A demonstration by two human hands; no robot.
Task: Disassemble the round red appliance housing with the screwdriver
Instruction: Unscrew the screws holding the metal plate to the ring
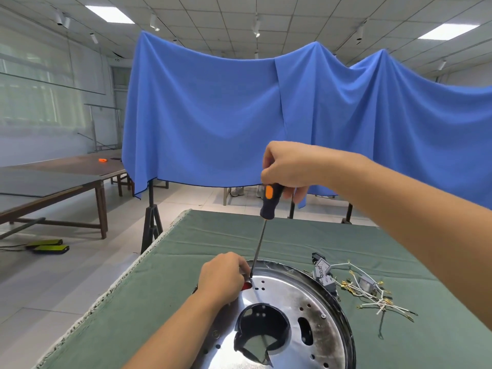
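Screwdriver (269, 201) stood nearly upright in our right hand (288, 169), fingers wrapped round its handle; tip far below, where our left hand (222, 278) pinched the shaft against the housing (287, 296).

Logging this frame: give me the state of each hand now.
Left hand: fingers pinching at the screwdriver tip; whether it holds anything cannot be told.
Right hand: gripping the screwdriver handle.

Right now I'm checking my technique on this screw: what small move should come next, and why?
Probably turn the screwdriver while pressing down. Your right hand grips its handle, the tip sits at the metal plate near the rim, and your left hand steadies the shaft there, so it looks seated, though the screw itself is hidden.
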